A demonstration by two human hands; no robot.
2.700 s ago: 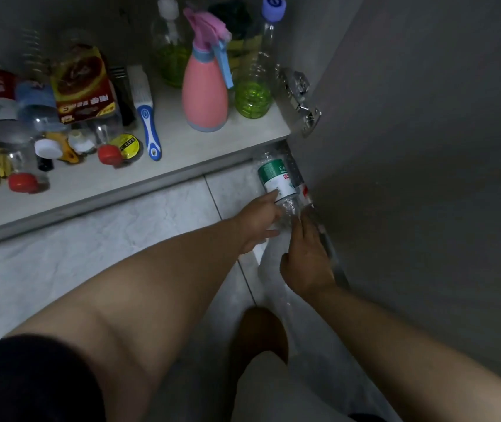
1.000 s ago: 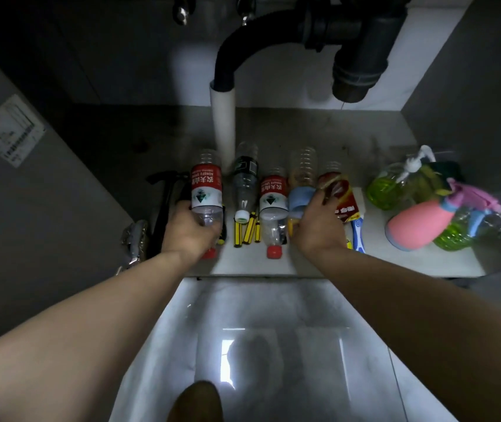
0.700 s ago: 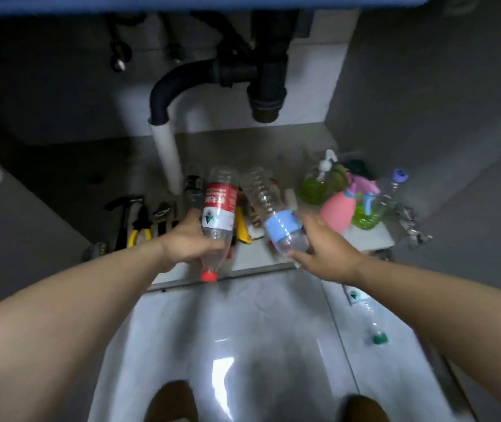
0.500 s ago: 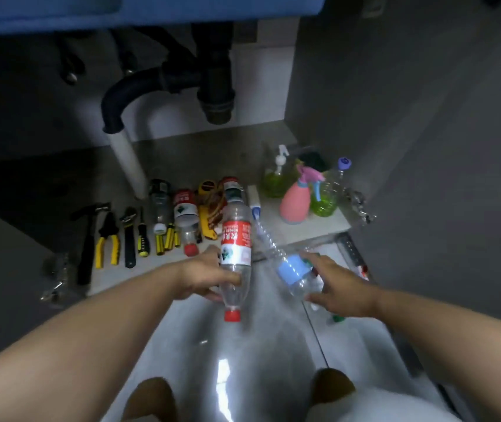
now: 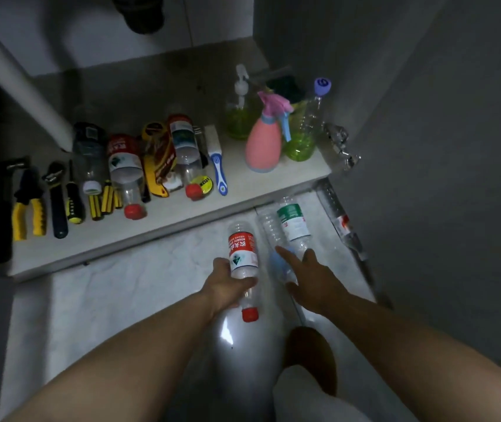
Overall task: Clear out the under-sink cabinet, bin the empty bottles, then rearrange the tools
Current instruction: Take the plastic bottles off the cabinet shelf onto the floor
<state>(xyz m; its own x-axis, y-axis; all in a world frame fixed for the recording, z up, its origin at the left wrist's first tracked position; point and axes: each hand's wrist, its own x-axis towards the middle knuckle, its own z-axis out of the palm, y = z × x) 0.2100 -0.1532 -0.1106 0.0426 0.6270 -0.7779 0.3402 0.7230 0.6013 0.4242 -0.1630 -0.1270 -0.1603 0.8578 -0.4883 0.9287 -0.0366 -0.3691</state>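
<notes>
My left hand (image 5: 227, 284) grips an empty clear bottle with a red label (image 5: 242, 251), red cap toward me, just above the pale floor tiles (image 5: 115, 293). My right hand (image 5: 313, 278) lies over an empty bottle with a blue label (image 5: 269, 229), fingers spread loosely around it. This bottle is low at the floor, beside a green-label bottle (image 5: 293, 223). Several more empty bottles (image 5: 124, 166) lie on the cabinet floor (image 5: 243, 184). At its left end are a hammer (image 5: 5, 208), yellow pliers (image 5: 28, 205), a wrench (image 5: 55, 202) and screwdrivers (image 5: 74, 199).
A pink spray bottle (image 5: 262, 144), two bottles of green liquid (image 5: 302, 138) and a blue-white brush (image 5: 217, 159) stand or lie at the cabinet's right. Another clear bottle (image 5: 339, 220) lies along the open door (image 5: 425, 178). A white drain pipe (image 5: 20, 86) rises at the left.
Both hands took a bottle from the cabinet, pulled them out and lowered them to the floor on the right, next to the green-label bottle. My view swung down and right.
</notes>
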